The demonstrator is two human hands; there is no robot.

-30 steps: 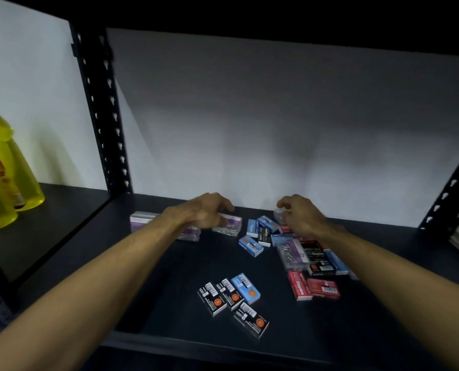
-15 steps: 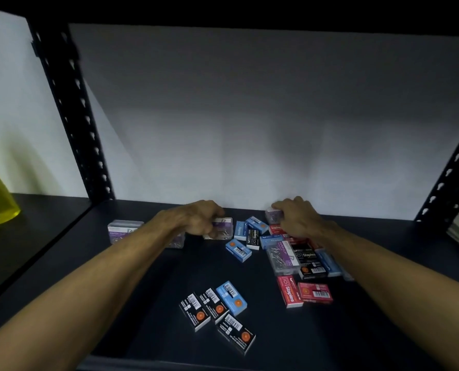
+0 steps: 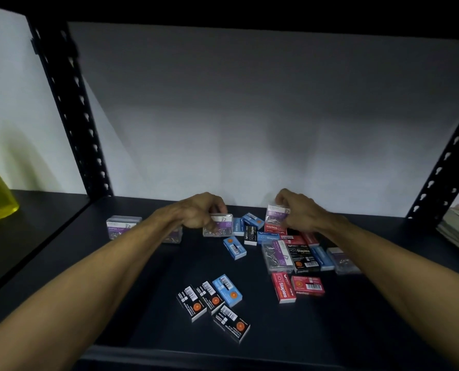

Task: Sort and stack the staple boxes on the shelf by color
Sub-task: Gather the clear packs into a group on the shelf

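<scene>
Right hand (image 3: pixel 300 210) now lifts clear box (image 3: pixel 276 214) off pile at 1 o'clock, pinching it | left hand (image 3: pixel 196 214) grips clear box (image 3: pixel 219 224) | purple group grows.

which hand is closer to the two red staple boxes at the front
Right. The right hand grips a clear box behind the red staple boxes; the left hand is farther left.

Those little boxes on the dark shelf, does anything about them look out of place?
Yes. One light blue staple box sits in the front cluster beside three black staple boxes, the wrong colour for that group. The heap at right mixes red, blue, black and clear boxes at skewed angles. Nothing looks spilled or damaged.
</scene>
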